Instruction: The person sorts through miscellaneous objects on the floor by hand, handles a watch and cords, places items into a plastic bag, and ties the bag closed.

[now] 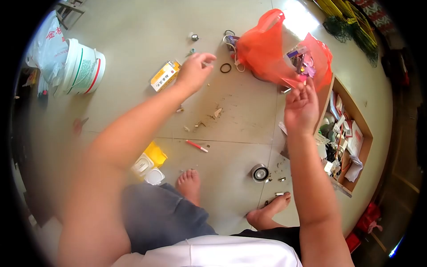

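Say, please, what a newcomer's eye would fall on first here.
Probably the bright red bag at the upper right, its edge pinched by the right hand. Next comes the wooden drawer on the right, crammed with odds and ends, then the white bucket at the upper left.

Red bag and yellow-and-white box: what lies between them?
The head view shows a white cord beside the bag, then a black ring, then the left hand nearest the box.
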Tool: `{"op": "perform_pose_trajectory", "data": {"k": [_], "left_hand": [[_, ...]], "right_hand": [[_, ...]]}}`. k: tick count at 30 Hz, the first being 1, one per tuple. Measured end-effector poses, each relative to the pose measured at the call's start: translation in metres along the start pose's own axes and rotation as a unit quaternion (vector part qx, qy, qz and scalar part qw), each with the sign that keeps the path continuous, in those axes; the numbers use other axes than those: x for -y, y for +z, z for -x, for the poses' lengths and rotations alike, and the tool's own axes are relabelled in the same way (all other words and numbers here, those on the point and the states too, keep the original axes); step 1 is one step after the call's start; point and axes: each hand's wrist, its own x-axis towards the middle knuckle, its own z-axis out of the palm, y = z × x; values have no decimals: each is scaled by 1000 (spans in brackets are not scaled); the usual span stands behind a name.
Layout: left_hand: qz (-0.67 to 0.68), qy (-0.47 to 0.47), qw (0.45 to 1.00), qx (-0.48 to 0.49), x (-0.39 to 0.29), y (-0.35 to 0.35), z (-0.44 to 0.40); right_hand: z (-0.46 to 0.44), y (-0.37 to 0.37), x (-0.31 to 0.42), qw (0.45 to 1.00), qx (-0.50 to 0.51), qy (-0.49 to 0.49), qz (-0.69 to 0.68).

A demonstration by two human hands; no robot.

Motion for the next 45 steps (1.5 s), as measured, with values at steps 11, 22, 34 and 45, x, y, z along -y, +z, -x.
{"op": "perform_pose_trajectory", "data": {"k": [11,22,34,45], "left_hand": [[-307,119,943,57,34,70,-37],[-269,105,957,18,58,7,-28],[-359,68,931,1,90,-15,-71],[-327,117,935,78,101,-22,-39]], "right_hand": [[85,-15,-80,953,-8,142,267],[70,-15,-85,931,13,170,323],[74,0,-100,943,-11,170,286],[73,11,-117,934,6,187,303]]}}
